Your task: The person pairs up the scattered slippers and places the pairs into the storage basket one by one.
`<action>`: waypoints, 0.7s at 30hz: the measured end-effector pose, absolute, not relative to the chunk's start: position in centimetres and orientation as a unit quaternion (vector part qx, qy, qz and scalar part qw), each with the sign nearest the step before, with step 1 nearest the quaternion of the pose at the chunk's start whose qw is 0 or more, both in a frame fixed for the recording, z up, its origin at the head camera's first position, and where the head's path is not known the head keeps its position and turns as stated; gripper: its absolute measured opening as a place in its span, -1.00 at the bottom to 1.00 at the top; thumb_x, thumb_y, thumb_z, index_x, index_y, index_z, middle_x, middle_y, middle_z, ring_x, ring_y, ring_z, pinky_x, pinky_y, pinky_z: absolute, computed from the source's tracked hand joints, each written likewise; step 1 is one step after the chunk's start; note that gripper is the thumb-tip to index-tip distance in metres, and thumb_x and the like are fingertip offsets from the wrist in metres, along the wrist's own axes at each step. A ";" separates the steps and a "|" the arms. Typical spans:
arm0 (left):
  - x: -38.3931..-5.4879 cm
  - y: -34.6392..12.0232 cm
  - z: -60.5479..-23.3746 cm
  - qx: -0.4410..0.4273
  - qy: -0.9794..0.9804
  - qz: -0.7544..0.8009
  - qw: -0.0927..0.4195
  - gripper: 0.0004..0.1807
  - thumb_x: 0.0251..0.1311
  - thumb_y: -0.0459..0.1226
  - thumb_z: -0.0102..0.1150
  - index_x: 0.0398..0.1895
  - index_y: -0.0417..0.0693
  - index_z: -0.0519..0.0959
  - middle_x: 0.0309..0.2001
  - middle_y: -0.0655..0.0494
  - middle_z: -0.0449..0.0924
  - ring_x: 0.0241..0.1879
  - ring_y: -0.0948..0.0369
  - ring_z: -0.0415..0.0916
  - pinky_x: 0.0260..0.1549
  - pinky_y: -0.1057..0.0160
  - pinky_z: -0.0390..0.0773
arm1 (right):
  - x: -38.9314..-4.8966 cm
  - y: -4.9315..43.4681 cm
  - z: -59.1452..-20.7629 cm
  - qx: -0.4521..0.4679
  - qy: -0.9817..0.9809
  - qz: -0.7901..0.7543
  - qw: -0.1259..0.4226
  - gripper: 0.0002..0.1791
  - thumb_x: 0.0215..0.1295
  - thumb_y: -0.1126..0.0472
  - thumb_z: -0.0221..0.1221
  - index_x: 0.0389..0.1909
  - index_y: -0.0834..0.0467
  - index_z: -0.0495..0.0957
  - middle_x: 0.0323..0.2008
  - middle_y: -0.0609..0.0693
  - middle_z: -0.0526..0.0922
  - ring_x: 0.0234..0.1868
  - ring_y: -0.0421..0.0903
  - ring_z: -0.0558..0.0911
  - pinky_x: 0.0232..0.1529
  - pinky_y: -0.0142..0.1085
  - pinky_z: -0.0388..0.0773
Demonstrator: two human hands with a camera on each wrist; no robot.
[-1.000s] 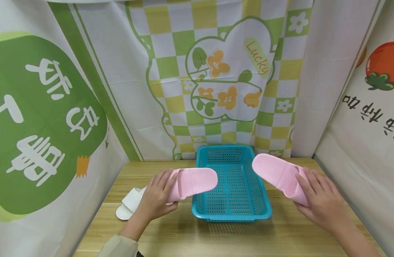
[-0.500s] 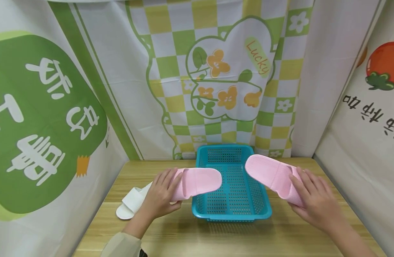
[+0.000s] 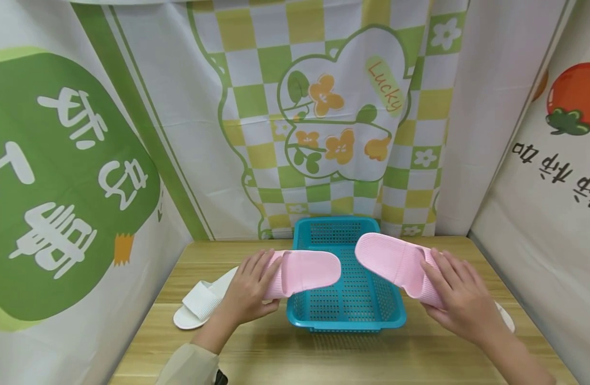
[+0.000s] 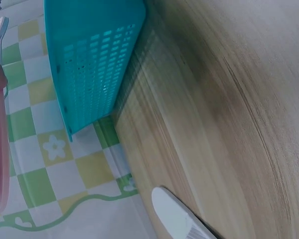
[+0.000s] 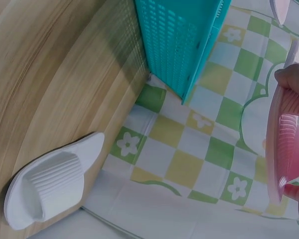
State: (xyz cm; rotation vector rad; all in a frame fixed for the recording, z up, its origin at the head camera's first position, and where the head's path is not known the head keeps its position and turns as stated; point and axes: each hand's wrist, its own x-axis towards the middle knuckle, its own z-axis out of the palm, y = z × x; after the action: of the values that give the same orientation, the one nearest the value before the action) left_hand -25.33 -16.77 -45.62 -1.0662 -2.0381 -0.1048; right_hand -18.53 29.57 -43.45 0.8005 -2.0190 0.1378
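A pink slipper [image 3: 310,269] is gripped by my left hand [image 3: 249,286] around its ribbed strap, its sole reaching over the left rim of a blue-green basket [image 3: 345,325]. My right hand [image 3: 460,299] holds another pink slipper [image 3: 386,258] by the strap, tilted, with its end above the basket's right side. Both slippers are raised off the table. In the right wrist view, fingers [image 5: 294,79] wrap the pink slipper at the right edge. The left wrist view shows only a sliver of the left pink slipper [image 4: 1,164].
One white slipper [image 3: 201,302] lies on the wooden table [image 3: 276,353] at the left, partly behind the left hand. A second white slipper [image 5: 55,181] lies at the right, mostly hidden by the right hand in the head view. Printed cloth [image 3: 324,203] hangs behind the basket.
Both hands have moved inward with their pink slippers, the left one rightward and the right one leftward, so the slippers are closer together over the basket. More of the white slippers shows.
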 end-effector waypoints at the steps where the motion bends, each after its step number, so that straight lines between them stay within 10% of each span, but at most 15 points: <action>1: -25.3 -16.6 -45.6 -0.424 -0.808 -0.042 0.407 -0.06 -0.26 0.02 0.28 0.29 -0.27 0.37 0.21 -0.33 0.39 0.15 -0.23 0.38 0.06 -0.19 0.42 | -18.5 29.4 -43.5 0.326 -0.822 0.056 0.463 -0.25 0.34 -0.29 -0.14 0.20 0.26 0.47 0.19 0.30 0.47 0.11 0.32 0.46 -0.08 0.29 0.36; 8: -25.3 -15.6 -45.4 -0.428 -0.807 -0.029 0.405 -0.03 -0.29 0.03 0.29 0.30 -0.26 0.36 0.23 -0.32 0.37 0.16 -0.22 0.37 0.07 -0.18 0.41 | -18.5 29.0 -43.7 0.335 -0.825 0.065 0.451 -0.23 0.35 -0.30 -0.15 0.23 0.27 0.45 0.22 0.31 0.44 0.14 0.33 0.44 0.40 0.02 0.00; 21: -25.6 -14.3 -45.5 -0.454 -0.795 -0.022 0.402 -0.02 -0.30 0.04 0.33 0.30 -0.25 0.36 0.24 -0.32 0.37 0.17 -0.21 0.36 0.05 -0.19 0.43 | -18.7 27.9 -43.6 0.357 -0.825 0.064 0.434 -0.25 0.35 -0.26 -0.20 0.24 0.24 0.44 0.24 0.29 0.43 0.15 0.32 0.42 0.43 -0.03 -0.09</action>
State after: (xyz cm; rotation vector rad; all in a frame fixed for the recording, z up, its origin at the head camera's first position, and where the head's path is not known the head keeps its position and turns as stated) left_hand -25.61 -14.32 -45.45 -1.1465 -2.0099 -0.0545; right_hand -18.69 27.92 -43.64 0.8888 -2.0549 0.1585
